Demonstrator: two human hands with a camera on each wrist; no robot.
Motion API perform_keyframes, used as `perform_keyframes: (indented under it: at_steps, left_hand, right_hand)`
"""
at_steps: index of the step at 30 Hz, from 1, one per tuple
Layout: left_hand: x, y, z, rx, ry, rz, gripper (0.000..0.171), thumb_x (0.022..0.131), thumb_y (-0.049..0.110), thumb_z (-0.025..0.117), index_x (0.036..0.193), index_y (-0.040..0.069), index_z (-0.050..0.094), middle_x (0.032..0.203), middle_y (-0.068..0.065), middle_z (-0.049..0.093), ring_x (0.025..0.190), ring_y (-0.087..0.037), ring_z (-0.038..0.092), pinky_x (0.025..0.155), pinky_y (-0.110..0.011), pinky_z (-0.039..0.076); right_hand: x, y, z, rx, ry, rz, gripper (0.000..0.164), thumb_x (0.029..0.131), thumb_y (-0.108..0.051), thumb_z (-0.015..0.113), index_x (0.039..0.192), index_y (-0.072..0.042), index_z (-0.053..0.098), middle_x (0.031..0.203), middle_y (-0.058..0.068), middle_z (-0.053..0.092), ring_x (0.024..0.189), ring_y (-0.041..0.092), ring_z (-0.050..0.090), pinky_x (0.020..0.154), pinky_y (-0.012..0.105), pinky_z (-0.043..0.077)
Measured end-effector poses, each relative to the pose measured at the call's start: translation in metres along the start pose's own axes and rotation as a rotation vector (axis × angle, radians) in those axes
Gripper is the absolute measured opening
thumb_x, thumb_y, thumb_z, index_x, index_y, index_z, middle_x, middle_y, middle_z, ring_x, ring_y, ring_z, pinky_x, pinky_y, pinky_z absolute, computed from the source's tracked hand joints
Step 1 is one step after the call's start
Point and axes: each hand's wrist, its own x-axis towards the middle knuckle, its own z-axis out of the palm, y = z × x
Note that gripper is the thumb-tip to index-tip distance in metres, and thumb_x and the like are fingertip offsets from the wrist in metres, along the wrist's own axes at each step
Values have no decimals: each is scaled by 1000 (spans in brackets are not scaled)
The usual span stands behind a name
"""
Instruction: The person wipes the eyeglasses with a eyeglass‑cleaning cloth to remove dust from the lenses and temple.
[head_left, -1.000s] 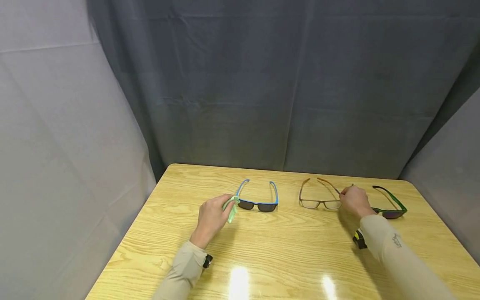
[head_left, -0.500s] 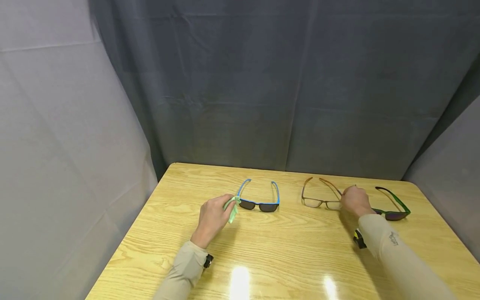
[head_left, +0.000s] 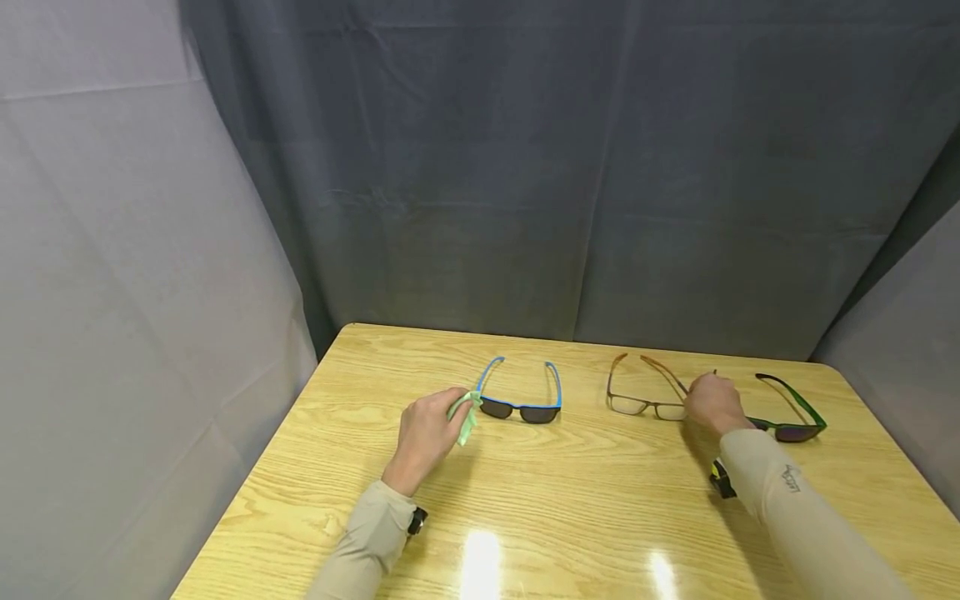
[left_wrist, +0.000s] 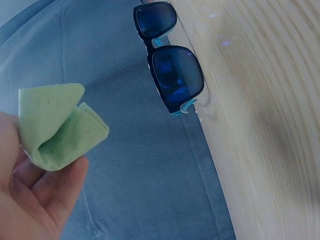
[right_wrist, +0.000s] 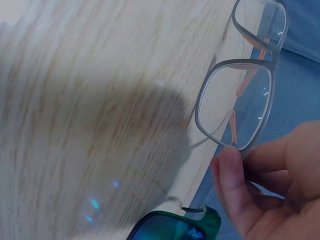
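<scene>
Wrist views show hands pinching green cloth (left_wrist: 55,125) and clear glasses (right_wrist: 235,102), fingertips hidden overhead

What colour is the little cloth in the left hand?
The cloth is light green. It shows best in the left wrist view, pinched by the left hand.

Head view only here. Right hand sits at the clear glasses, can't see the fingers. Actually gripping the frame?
Observer: Yes. In the right wrist view the right hand pinches the outer corner of the clear glasses, thumb against the rim of the nearer lens.
Operator: Are the glasses off the table?
Observer: That view shows their lower rim at the table; lifted or not, I cannot tell.
Operator: And the cloth in the left hand?
Observer: The left wrist view shows the left hand holding the green cloth folded over, clear of the blue sunglasses.
</scene>
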Motion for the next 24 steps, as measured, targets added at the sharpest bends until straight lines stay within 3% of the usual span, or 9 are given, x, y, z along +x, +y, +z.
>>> perform_keyframes:
  at_steps: [9, 12, 15, 17, 24]
  left_hand:
    - [2, 1, 0, 20, 5, -5, 10, 86, 20, 71, 94, 15, 73, 83, 4, 71, 60, -8, 63, 47, -24, 47]
    - [1, 1, 1, 11, 13, -11, 10, 86, 19, 71, 94, 14, 73, 82, 3, 71, 59, -8, 62, 47, -23, 46]
    - [2, 1, 0, -5, 28, -24, 10, 86, 18, 71, 95, 13, 73, 83, 1, 72, 60, -8, 63, 48, -22, 47]
    - [3, 1, 1, -12, 31, -32, 10, 87, 18, 70, 95, 13, 73, 84, 1, 72, 61, -8, 64, 48, -22, 47]
    - [3, 3, 3, -39, 21, -56, 11, 88, 19, 68, 95, 12, 72, 82, 0, 71, 58, -8, 61, 47, -20, 44]
  right_hand:
    - [-1, 0, 0, 11, 3, -1, 24, 85, 0, 42, 66, -2, 57, 65, 11, 56, 59, 28, 52, 50, 38, 42]
    - [-4, -4, -1, -13, 54, -46, 25, 88, -3, 40, 83, 9, 61, 81, 26, 62, 73, 42, 59, 61, 48, 49]
    - [-6, -11, -2, -35, 130, -107, 33, 91, -6, 40, 106, 19, 56, 104, 37, 56, 92, 53, 54, 75, 59, 47]
    - [-9, -19, -2, -49, 173, -139, 36, 92, -6, 42, 114, 21, 52, 109, 40, 52, 96, 55, 51, 79, 61, 44]
    - [-20, -56, 7, -70, 329, -296, 25, 88, -1, 58, 106, 16, 59, 97, 32, 58, 83, 44, 59, 67, 53, 51]
